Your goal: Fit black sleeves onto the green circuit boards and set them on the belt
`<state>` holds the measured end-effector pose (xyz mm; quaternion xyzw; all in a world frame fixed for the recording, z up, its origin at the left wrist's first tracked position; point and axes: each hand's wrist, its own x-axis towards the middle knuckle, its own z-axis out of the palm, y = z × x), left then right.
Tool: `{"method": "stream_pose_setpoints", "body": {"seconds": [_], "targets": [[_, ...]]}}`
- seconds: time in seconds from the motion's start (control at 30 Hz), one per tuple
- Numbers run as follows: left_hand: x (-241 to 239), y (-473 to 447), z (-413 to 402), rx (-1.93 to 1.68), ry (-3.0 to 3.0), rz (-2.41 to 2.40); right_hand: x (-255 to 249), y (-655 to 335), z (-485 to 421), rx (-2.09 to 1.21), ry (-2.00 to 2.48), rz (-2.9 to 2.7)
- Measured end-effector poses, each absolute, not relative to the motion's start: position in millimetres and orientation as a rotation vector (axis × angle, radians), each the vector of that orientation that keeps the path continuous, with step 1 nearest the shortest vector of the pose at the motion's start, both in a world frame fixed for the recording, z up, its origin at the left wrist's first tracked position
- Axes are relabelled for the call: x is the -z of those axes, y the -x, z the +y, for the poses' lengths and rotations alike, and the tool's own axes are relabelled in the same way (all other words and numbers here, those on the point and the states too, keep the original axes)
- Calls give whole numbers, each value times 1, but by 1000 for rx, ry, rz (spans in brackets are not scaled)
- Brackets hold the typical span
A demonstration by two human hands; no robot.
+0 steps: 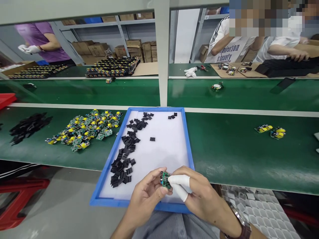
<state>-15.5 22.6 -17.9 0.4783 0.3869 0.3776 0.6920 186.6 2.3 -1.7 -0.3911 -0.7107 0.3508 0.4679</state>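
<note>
A small green circuit board (165,179) is pinched between both my hands over the near end of a blue-rimmed white tray (102,179). My left hand (146,194) grips its left side with curled fingers. My right hand (196,196), with white finger cots on thumb and forefinger, presses on its right side. Several small black square pads (126,156) lie scattered down the tray's left half. A heap of green and yellow circuit boards (86,129) sits on the green bench left of the tray.
A pile of black parts (28,126) lies at far left, two loose boards (271,130) at right. A grey post (162,56) rises behind the tray. Other people work across the green conveyor (99,91). A red stool (17,199) stands lower left.
</note>
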Motion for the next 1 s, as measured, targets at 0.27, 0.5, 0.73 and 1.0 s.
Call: {"method": "stream_pose_setpoints", "body": {"seconds": [0.27, 0.5, 0.73, 1.0], "targets": [[28, 11, 19, -1059, -1369, 962, 12, -182, 7, -998, 1078, -1530], [33, 12, 16, -1136, -1410, 961, 3, -179, 5, -1059, 1163, -1594], [38, 14, 18, -1202, -1477, 992, 2, -181, 9, -1200, 1124, -1557], [34, 11, 18, -1227, -1472, 953, 9, -179, 9, -1233, 1180, -1461]]}}
